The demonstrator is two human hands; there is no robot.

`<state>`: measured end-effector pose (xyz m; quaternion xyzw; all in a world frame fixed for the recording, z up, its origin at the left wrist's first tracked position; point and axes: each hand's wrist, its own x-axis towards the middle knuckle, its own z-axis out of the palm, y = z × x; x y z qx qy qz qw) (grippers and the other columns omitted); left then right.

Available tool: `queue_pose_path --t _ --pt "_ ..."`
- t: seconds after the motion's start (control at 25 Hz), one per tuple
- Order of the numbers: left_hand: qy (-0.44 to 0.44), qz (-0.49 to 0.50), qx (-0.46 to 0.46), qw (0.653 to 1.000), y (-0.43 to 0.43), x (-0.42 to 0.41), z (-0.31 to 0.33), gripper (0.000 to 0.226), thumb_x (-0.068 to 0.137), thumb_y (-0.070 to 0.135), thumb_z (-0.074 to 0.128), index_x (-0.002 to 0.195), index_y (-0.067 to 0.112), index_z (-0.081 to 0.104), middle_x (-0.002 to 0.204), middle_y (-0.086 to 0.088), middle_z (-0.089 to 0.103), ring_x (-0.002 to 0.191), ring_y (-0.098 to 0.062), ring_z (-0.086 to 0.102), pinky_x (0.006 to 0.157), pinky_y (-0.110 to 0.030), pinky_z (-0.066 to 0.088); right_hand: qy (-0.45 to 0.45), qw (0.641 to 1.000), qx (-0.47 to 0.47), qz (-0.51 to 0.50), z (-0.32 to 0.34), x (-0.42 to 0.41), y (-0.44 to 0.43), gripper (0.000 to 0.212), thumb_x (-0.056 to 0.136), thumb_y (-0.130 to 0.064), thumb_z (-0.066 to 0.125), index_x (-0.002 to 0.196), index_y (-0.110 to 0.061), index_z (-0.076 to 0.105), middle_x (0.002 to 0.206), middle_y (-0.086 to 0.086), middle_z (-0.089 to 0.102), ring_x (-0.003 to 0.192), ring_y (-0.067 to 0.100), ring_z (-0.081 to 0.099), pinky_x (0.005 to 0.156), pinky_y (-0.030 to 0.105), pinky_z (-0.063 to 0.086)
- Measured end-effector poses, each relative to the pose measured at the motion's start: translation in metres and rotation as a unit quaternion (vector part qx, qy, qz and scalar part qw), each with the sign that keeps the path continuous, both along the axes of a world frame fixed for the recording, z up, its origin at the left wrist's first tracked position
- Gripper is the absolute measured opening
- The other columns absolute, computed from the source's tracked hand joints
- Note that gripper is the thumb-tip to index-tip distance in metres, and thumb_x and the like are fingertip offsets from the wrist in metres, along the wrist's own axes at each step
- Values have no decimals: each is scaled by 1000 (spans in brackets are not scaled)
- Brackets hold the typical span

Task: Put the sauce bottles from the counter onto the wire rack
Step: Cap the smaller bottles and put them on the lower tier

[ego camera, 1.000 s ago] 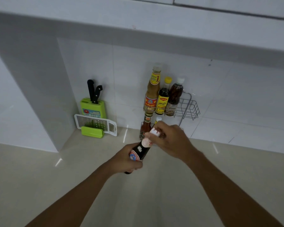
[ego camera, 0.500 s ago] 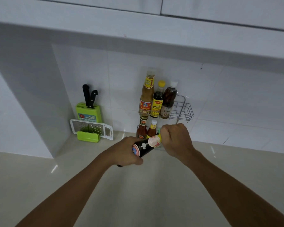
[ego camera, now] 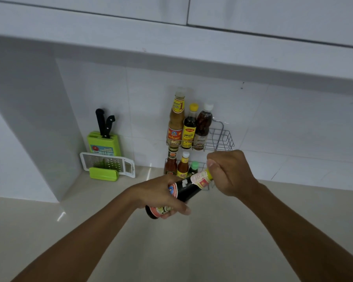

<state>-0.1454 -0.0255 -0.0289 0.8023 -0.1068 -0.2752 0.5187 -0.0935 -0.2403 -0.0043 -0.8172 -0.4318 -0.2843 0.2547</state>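
Both hands hold a dark sauce bottle (ego camera: 189,189), tilted with its neck up to the right, above the counter in front of the rack. My left hand (ego camera: 161,195) wraps its lower body. My right hand (ego camera: 229,173) is closed over its cap. The two-tier wire rack (ego camera: 222,139) stands against the tiled wall. Its upper tier carries three tall bottles (ego camera: 189,129). The lower tier holds three smaller bottles (ego camera: 176,164), partly hidden behind the held bottle.
A green knife block (ego camera: 103,142) with two black-handled knives stands at the back left, a white and green grater (ego camera: 107,165) leaning before it. A white wall panel (ego camera: 33,119) juts out on the left. A white overhang (ego camera: 171,49) runs above. The beige counter (ego camera: 181,241) spreads below.
The bottle has tilted flatter and come slightly lower, away from the rack's lower tier. My right hand slid from the neck up over the cap; the left stays on the body.
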Motion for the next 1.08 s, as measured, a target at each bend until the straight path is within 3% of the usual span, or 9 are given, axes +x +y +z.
queue_pose_path --t 0.16,0.32,0.4,0.48,0.56,0.68,0.8,0.92,1.08 --pt "-162 86 106 977 -16 -5 -16 47 69 31 79 111 36 60 85 3 69 61 -9 64 54 -23 52 97 985 57 -129 -9 -14 4 31 83 -29 35 54 -31 26 44 -10 25 41 2 28 46 18 17" --pt "-419 169 361 816 -27 0 -34 50 69 49 67 116 37 53 100 9 73 88 -17 69 70 -27 50 280 922 49 -263 -15 -19 5 34 83 -33 28 50 -25 32 48 -3 38 51 14 39 47 24 21" --pt "-403 159 315 845 -27 2 -31 50 68 46 69 115 38 55 97 10 72 86 -16 69 67 -25 50 274 933 13 -232 -13 -14 -2 42 93 -37 29 55 -23 39 51 -2 43 53 17 42 47 27 26" --pt "-248 105 153 951 -22 6 -23 50 66 33 78 113 38 60 86 9 69 74 -12 68 60 -24 52 190 973 -17 -127 -5 -11 -18 40 100 -43 33 71 -22 51 54 -6 46 50 12 44 47 30 34" --pt "-89 29 10 996 -16 11 -17 40 67 14 80 102 28 66 73 1 66 56 -16 64 56 -30 55 68 995 -73 -29 6 -6 -28 33 99 -41 37 83 -19 57 61 -14 44 49 7 39 47 27 35" --pt "-37 -24 -15 999 -16 16 -15 32 64 11 79 90 20 63 73 -9 66 53 -24 62 62 -42 56 14 998 -57 7 12 1 -23 31 94 -27 38 66 -19 45 59 -13 35 47 8 28 45 23 24" --pt "-140 31 64 988 -25 15 -23 47 66 24 78 110 32 63 82 5 69 63 -12 66 62 -31 58 85 995 32 -40 -8 2 -16 29 91 -25 35 63 -27 31 51 -14 27 42 4 26 45 18 20" --pt "-375 116 292 872 -36 13 -39 55 67 46 69 120 40 55 102 13 72 89 -13 68 75 -26 55 181 973 94 -108 -40 1 -24 30 88 -32 33 59 -34 29 45 -9 28 39 7 30 42 21 25" --pt "-359 170 249 883 -51 24 -60 53 68 45 69 118 37 53 107 11 71 94 -14 68 76 -26 53 446 854 265 -40 -64 2 -25 27 87 -50 51 74 -27 53 59 2 56 52 15 51 50 34 42"
